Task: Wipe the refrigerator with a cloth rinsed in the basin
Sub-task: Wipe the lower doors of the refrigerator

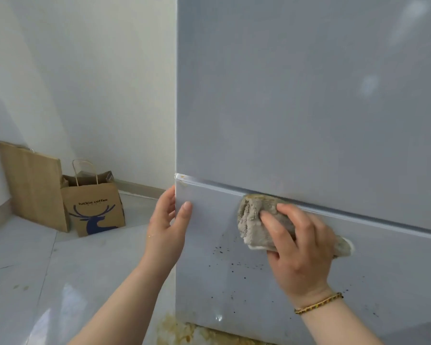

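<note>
**Wiping under the door seam, left hand bracing**

Right hand is gripping a bunched grey cloth and pressing it to the refrigerator, just under the seam between the two doors. The cloth is likely wadded like this to push into that groove.

Left hand is clasping the left edge of the lower door, thumb on the front and fingers wrapped behind. It is probably steadying the door against the rubbing.

Dark specks are dotting the panel below the cloth, not yet wiped. A yellowish smear is sitting at the door's top corner. Much is remaining, by my reckoning.

The basin is not showing. A paper bag is standing open in the corner of the floor, its contents mostly hidden. A flat brown bag is leaning on the wall beside it.
</note>
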Demonstrator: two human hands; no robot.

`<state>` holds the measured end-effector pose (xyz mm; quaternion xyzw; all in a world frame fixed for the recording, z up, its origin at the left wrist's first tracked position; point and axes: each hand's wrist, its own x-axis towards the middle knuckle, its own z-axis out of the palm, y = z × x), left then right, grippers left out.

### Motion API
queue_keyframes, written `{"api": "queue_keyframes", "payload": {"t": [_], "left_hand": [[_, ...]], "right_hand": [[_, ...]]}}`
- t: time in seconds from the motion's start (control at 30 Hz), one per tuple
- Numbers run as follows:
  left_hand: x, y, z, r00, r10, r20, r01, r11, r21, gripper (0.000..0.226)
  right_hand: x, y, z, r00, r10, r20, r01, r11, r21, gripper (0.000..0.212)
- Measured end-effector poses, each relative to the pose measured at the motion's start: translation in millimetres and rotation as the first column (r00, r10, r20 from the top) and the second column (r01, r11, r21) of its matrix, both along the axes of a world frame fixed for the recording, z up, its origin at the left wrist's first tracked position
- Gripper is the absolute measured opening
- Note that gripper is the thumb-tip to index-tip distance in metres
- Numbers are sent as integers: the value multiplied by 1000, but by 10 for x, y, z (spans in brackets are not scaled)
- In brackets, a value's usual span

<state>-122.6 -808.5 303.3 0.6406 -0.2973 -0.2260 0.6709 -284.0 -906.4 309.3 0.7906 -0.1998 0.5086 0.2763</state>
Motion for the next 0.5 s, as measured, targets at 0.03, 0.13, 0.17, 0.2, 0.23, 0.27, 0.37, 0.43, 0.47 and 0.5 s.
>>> {"api": "queue_keyframes", "payload": {"t": [0.03, 0.13, 0.17, 0.2, 0.23, 0.27, 0.37, 0.43, 0.47, 0.5], "left_hand": [[1, -31, -50, 999, 35, 10, -35, 999, -40, 26], [50, -81, -126, 996, 75, 54, -69, 992, -103, 27], [64, -99, -163, 994, 83, 73, -74, 990, -124, 27], [63, -116, -214, 992, 93, 89, -78, 984, -160, 27], [69, -126, -237, 990, 95, 105, -76, 981, -176, 26], [70, -137, -255, 988, 98, 122, -75, 980, -186, 27], [25, -127, -226, 976, 108, 187, -73, 980, -184, 34], [-19, -102, -145, 959, 137, 246, -94, 979, -181, 44], [-22, -103, -63, 950, 152, 274, -97, 974, -202, 48], [-22, -116, 6, 936, 164, 311, -94, 969, -228, 51]], "right_hand": [[13, -17, -88, 1000, -9, 21, 10, 999, -32, 16], [54, -70, -251, 999, -9, 48, 13, 996, -84, 27], [62, -94, -299, 999, -11, 47, 16, 995, -95, 30], [61, -111, -364, 998, -13, 53, 19, 993, -120, 32], [58, -120, -391, 998, 0, 61, 8, 993, -122, 32], [59, -135, -394, 997, 26, 73, -16, 992, -127, 33], [9, -105, -284, 981, 168, 98, -162, 985, -65, 39], [-19, -36, -130, 945, 294, 145, -298, 955, 1, 47], [-11, 6, 2, 915, 355, 191, -369, 928, 44, 49], [26, 40, 137, 880, 410, 238, -440, 894, 88, 48]]}}
